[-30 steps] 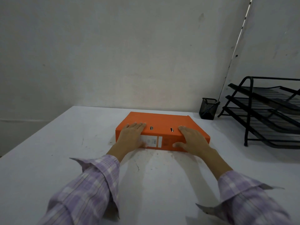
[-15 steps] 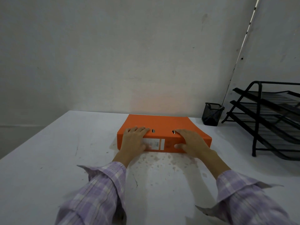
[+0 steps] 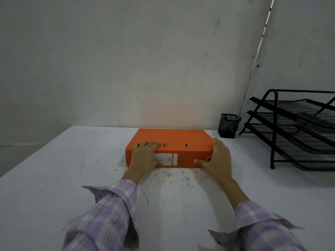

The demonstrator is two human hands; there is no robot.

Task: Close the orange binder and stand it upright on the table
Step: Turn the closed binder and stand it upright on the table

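A stained white table (image 3: 54,178) meets a grey wall (image 3: 126,69); the orange binder (image 3: 177,138) lies closed, flat on it. The left hand (image 3: 145,156) rests straight-fingered on the cover; the right hand (image 3: 217,158) clasps the binder's near right corner.

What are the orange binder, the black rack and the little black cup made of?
The binder looks like stiff cardboard with a smooth matte orange skin, maybe plastic-coated; its edges are sharp and flat. The rack looks like black-painted metal: thin bars and mesh trays. The cup looks like black wire mesh, faintly see-through.
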